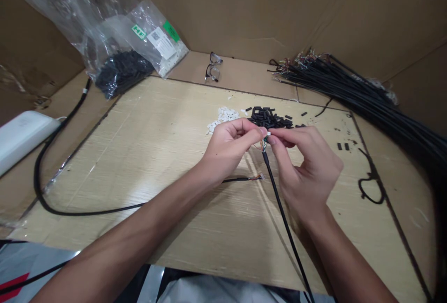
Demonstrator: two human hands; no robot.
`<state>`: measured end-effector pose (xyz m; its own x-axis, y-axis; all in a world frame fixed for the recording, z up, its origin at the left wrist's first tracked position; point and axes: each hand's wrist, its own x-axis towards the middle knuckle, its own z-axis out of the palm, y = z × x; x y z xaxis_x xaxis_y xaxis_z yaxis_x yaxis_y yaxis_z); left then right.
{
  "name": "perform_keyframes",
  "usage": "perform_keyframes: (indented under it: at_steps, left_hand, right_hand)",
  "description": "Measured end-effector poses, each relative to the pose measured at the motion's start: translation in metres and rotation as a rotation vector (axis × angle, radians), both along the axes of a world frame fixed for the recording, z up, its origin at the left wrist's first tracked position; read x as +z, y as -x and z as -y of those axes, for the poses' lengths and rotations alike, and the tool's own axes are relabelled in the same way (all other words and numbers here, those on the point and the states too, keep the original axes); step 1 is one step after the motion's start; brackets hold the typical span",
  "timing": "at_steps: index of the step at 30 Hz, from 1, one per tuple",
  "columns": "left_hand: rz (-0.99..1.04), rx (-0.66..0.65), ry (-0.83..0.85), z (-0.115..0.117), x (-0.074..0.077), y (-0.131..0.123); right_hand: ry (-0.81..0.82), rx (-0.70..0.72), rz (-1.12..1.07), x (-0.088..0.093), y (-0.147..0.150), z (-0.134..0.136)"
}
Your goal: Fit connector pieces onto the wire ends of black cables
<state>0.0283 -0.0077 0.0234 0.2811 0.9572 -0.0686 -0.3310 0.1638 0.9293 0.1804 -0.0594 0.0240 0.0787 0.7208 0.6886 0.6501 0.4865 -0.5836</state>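
In the head view, a small white connector (268,134) sits between my two hands over the board. My left hand (226,147) pinches at its left side with thumb and forefinger. From the right, my right hand (307,168) closes thumb and forefinger at the connector and the thin coloured wires (264,144) below it. These wires come out of a black cable (281,205) that runs down toward my body. My fingertips partly cover the connector, so how the wires meet it is hidden. Another cable end with a white connector (261,176) lies on the board below my hands.
Behind my hands lie piles of white connector pieces (225,115) and short black tubes (267,117). A bundle of black cables (349,82) stretches along the right. Plastic bags (139,37) stand back left, glasses (212,72) at the back, a white box (26,138) at left.
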Motion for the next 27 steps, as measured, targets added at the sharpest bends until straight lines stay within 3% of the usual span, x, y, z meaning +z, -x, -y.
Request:
perform_keyframes:
  at_steps: [21,24,27]
  left_hand:
    - [-0.015,-0.06,-0.102,-0.0001,-0.0006,0.0022]
    - [-0.03,-0.015,-0.108,0.0009,-0.0012,0.0013]
    - [-0.048,0.043,-0.112,0.0022,-0.0019,0.0004]
  right_hand:
    - [-0.101,0.018,0.199,-0.0044,-0.0056,0.0013]
    - [-0.094,0.016,0.136,-0.0032,-0.0027,0.0001]
    - [0.014,0.026,-0.066,-0.0031,0.0014,-0.0002]
